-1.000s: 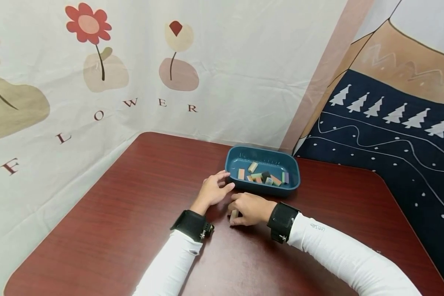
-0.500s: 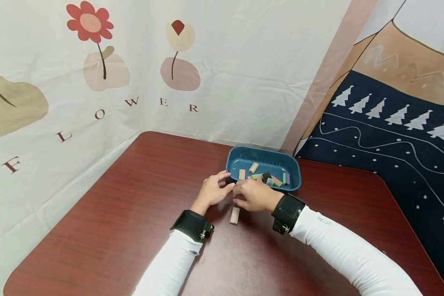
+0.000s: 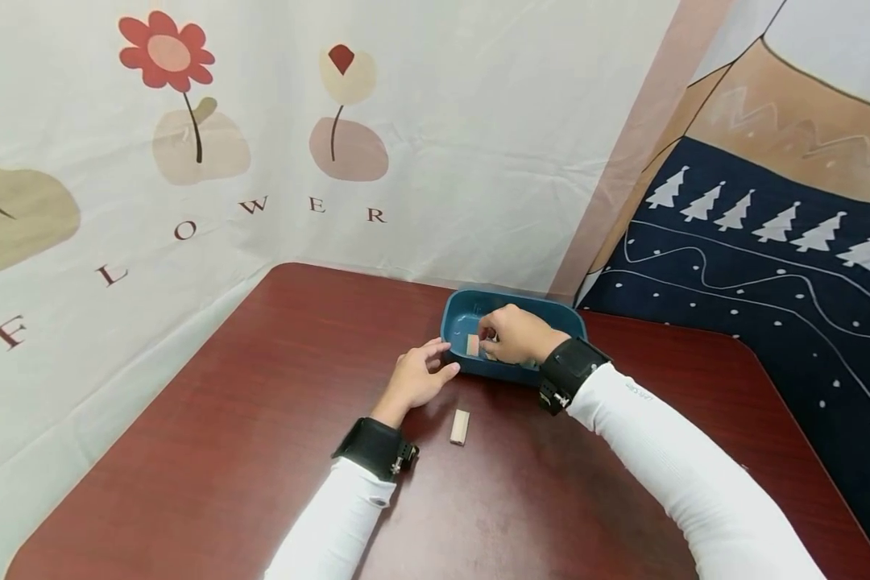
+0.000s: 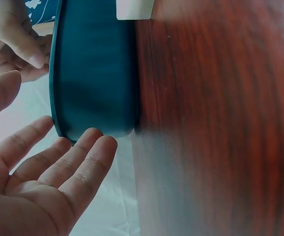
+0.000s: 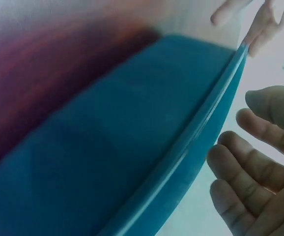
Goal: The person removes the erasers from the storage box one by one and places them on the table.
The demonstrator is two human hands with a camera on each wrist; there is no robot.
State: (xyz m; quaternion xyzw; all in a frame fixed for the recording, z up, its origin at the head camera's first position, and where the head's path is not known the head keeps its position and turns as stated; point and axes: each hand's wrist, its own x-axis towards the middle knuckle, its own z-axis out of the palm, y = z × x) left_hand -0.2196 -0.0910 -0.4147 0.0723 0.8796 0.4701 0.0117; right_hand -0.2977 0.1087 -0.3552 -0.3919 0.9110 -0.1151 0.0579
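My left hand (image 3: pixel 415 379) rests its spread, mostly straight fingers against the left end of a blue plastic bin (image 3: pixel 455 314); the left wrist view shows the fingertips at the bin's corner. Reaching over the bin's near rim, my right hand (image 3: pixel 518 334) has loosely bent fingers. In the right wrist view, nothing shows between its thumb and fingers. An orange-topped block (image 3: pixel 473 345) lies in the bin just left of its fingertips. The other blocks are mostly hidden behind that hand. A pale wooden block (image 3: pixel 460 428) lies flat on the table, apart from both hands.
A reddish-brown wooden table (image 3: pixel 319 338) bears the bin near its far edge. Behind it hangs a white cloth (image 3: pixel 471 161) with flower prints. To the right is a dark blue cloth (image 3: pixel 732 266) with white trees.
My right hand has let go of the pale block on the table and moved up and away into the bin. My left hand has stayed at the bin's left end.
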